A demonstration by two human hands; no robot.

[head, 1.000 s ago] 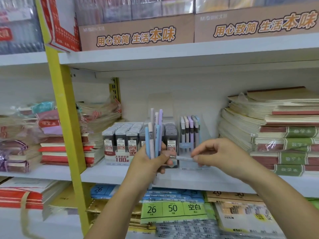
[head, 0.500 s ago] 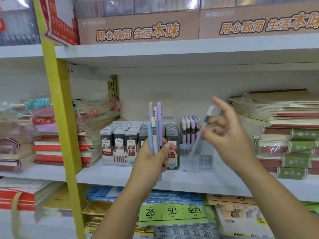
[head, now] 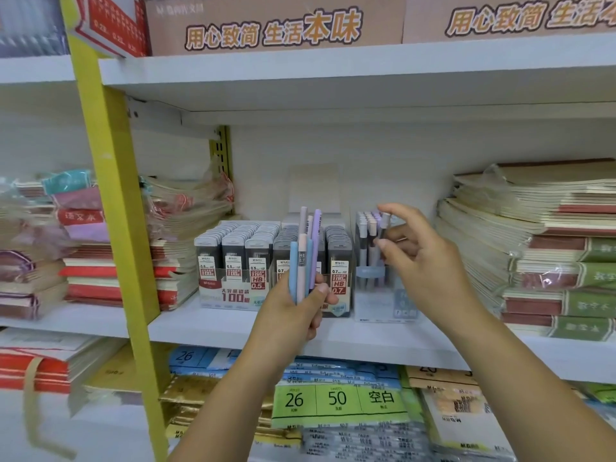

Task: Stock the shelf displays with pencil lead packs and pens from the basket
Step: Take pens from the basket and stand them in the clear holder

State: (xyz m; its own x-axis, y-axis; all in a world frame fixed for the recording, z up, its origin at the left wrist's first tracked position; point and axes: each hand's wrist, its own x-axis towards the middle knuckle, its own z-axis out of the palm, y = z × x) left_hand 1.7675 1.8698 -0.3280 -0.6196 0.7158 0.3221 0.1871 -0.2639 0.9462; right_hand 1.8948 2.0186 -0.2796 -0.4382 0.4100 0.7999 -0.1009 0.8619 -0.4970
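**Head view.**

Left hand: clenched round several pens, which are held upright in front of the lead packs. These pens are judged not yet stocked.

Right hand: one pen is pinched between thumb and fingertips. It is held upright at the right edge of the row already standing in the clear display. Whether its lower end is seated in the display cannot be told.

Shelf: the lead packs are stood in full rows in their tray, left of centre. No gap is noted in the front rows, so that part is judged done or nearly done. The display stands just right of them. Its left and back are filled and its right side appears unfilled, though blur limits this reading.

Basket: not in view, so its contents are unknown. Notebooks are stacked to the right, apart from both hands.

Judgement: pen stocking is under way, one pen at a time. The pinched pen is to be seated, and those in the left hand are left to place.
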